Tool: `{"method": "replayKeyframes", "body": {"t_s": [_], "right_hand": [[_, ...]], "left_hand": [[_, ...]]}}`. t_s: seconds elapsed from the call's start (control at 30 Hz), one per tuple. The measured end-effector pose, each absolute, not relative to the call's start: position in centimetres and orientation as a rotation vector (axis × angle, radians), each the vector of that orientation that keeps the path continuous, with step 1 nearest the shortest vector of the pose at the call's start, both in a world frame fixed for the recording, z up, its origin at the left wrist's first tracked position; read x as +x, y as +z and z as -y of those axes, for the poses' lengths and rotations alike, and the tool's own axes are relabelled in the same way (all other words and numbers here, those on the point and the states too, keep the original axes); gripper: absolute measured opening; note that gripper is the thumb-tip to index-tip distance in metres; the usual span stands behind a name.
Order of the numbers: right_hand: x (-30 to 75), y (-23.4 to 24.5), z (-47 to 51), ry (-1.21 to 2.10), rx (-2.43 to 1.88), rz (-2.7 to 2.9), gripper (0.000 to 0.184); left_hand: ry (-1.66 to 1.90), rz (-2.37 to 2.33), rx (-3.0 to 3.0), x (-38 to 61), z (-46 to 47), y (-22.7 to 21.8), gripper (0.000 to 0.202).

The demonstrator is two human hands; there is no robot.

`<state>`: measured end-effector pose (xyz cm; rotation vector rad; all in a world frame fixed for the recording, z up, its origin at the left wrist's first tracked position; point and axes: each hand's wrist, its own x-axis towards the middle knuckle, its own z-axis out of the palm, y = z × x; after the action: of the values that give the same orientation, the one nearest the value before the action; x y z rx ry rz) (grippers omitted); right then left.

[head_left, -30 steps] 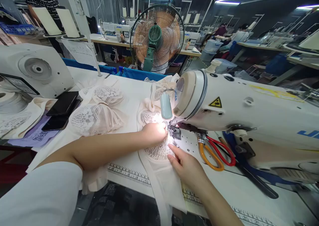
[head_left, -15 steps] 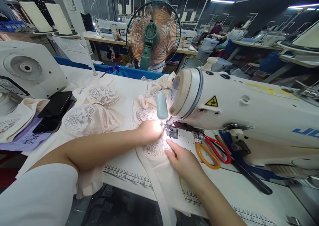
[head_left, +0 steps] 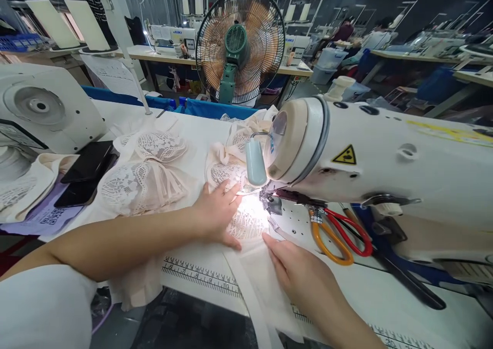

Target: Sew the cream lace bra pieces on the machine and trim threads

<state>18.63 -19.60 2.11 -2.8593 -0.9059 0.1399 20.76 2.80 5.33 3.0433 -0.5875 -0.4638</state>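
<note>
A cream lace garment piece (head_left: 246, 225) lies under the presser foot (head_left: 272, 205) of a white sewing machine (head_left: 385, 159), brightly lit by the machine's lamp. My left hand (head_left: 217, 213) rests flat on the lace just left of the needle, fingers spread. My right hand (head_left: 298, 272) lies flat on the plain cream fabric (head_left: 258, 272) in front of the foot, fingers stretched toward the needle. Neither hand grips anything.
Orange and red scissors (head_left: 339, 238) lie on the machine bed right of the needle. Stacked lace cups (head_left: 146, 177) and two dark phones (head_left: 87, 172) sit to the left. A standing fan (head_left: 234, 43) is behind the table. Another machine (head_left: 42, 105) stands far left. People work at far benches.
My left hand drew back from the needle and opened flat on the lace. My right hand slid slightly toward me and flattened on the fabric. The view shifted a little.
</note>
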Motion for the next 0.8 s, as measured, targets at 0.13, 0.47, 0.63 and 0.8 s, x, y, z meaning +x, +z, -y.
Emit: {"method": "replayKeyframes", "body": {"t_s": [0.13,0.47,0.63,0.8], "right_hand": [[19.5,2.4,19.0,0.176,-2.908,0.918,0.042],[21.0,4.4,16.6,0.464,-3.067,0.794,0.048],[21.5,5.0,15.7,0.614,-3.114,0.735,0.053],[21.4,5.3,15.6,0.639,-3.115,0.722,0.051]], "left_hand": [[-0.545,0.509,3.022,22.0,-3.1,5.6,0.108],[-0.519,0.524,2.983,25.3,-4.1,5.9,0.111],[-0.484,0.598,2.905,27.0,-4.8,6.2,0.103],[-0.461,0.526,2.835,28.1,-5.0,7.0,0.098]]}}
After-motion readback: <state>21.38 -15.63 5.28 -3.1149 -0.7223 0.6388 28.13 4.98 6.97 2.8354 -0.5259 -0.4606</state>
